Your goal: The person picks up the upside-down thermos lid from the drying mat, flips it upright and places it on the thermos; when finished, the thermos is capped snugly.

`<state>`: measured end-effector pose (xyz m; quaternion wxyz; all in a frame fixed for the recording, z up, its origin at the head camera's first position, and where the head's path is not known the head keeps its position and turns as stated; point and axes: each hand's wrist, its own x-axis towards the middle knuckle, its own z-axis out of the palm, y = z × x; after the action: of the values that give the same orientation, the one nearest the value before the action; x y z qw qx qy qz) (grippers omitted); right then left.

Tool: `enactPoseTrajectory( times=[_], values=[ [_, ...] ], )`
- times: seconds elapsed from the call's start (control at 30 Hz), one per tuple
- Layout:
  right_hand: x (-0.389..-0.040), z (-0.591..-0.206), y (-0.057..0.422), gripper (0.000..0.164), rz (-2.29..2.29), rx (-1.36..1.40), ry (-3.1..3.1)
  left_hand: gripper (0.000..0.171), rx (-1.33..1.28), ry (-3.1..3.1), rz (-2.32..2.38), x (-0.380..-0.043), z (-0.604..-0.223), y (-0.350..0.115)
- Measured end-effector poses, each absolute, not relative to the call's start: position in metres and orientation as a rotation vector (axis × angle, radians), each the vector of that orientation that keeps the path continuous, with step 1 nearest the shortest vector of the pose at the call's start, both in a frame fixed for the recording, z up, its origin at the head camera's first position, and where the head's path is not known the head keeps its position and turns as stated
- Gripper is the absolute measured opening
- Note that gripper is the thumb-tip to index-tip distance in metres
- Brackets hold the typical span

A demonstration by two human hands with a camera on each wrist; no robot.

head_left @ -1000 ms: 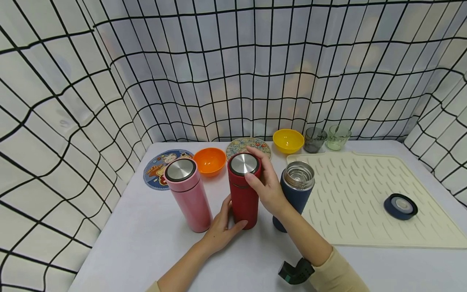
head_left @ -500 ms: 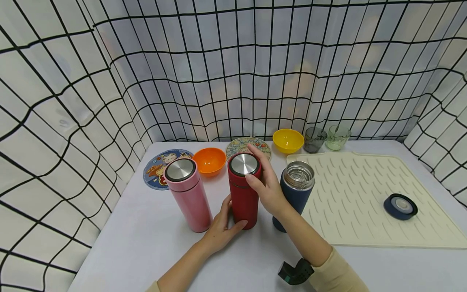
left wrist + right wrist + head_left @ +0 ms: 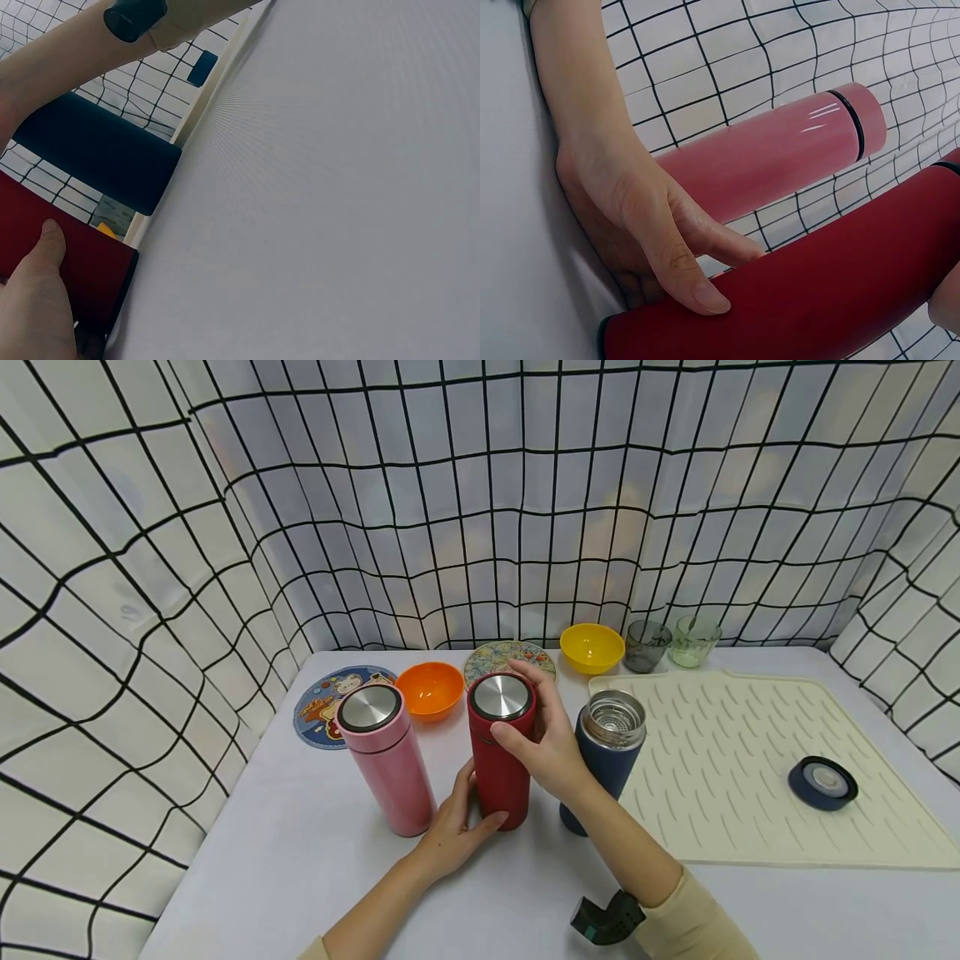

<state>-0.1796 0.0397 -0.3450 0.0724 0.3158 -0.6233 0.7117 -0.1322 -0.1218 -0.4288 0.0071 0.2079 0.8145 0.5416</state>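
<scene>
A red thermos flask (image 3: 495,785) with a steel-topped lid stands upright in the middle of the table. Low on its body, my left hand (image 3: 452,839) holds it, thumb across the front. My right hand (image 3: 553,756) grips the lid end from the right, its thumb at the front of the lid. The right wrist view shows the left hand's thumb (image 3: 686,277) pressed on the red body. To the left stands a capped pink thermos flask (image 3: 393,781). Just right of the red one is a navy thermos flask (image 3: 603,764), lidless, with a strainer in its mouth.
The navy lid (image 3: 822,782) lies on a cream ribbed mat (image 3: 720,793) at right. Behind are an orange bowl (image 3: 431,692), a yellow bowl (image 3: 592,649), two glasses (image 3: 693,643), and two patterned round mats (image 3: 318,710). Black netting (image 3: 525,539) encloses the back and sides.
My right thumb has shifted left across the front of the red flask's lid, and the right fingers have turned slightly with it. The left hand and the flasks stay in place.
</scene>
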Motion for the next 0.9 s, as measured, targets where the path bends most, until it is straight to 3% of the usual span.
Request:
enactPoseTrajectory(
  times=[0.17, 0.47, 0.67, 0.9],
  values=[
    [-0.179, -0.343, 0.041, 0.063, 2.120, 0.990, -1.930, 0.079, 0.640, 2.561, 1.705, -0.137, -0.441, -0.123],
    [-0.179, -0.344, 0.039, 0.077, 2.136, 0.976, -1.853, 0.078, 0.618, 2.537, 1.684, -0.133, -0.430, -0.122],
    [-0.179, -0.343, 0.041, 0.069, 2.125, 1.030, -1.903, 0.081, 0.620, 2.562, 1.708, -0.144, -0.457, -0.125],
    [-0.178, -0.342, 0.040, 0.075, 2.039, 1.040, -1.923, 0.081, 0.619, 2.577, 1.718, -0.146, -0.465, -0.127]
  ],
)
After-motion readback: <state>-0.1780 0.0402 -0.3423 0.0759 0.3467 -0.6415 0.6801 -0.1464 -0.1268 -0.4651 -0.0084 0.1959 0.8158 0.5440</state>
